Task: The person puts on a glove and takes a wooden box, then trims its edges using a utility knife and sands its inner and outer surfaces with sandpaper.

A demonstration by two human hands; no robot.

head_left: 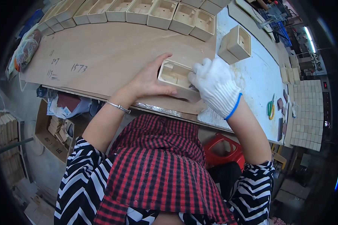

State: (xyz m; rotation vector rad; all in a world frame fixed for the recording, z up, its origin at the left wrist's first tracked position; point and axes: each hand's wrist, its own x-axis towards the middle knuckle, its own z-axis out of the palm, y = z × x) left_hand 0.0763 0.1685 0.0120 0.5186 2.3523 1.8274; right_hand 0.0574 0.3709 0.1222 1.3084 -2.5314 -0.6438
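Observation:
A pale, open wooden box is tilted above the front part of the bench, its hollow inside facing up. My left hand, bare with a bangle at the wrist, grips its left end, thumb along the near side. My right hand wears a white knit glove with a blue cuff. Its fingers are curled at the box's right end, around something small and dark that I cannot make out. Brown board lies under the box.
Rows of similar boxes line the back. Another box stands on the white surface at the right. Scissors and dark blocks lie near the right edge. A red stool is below the bench.

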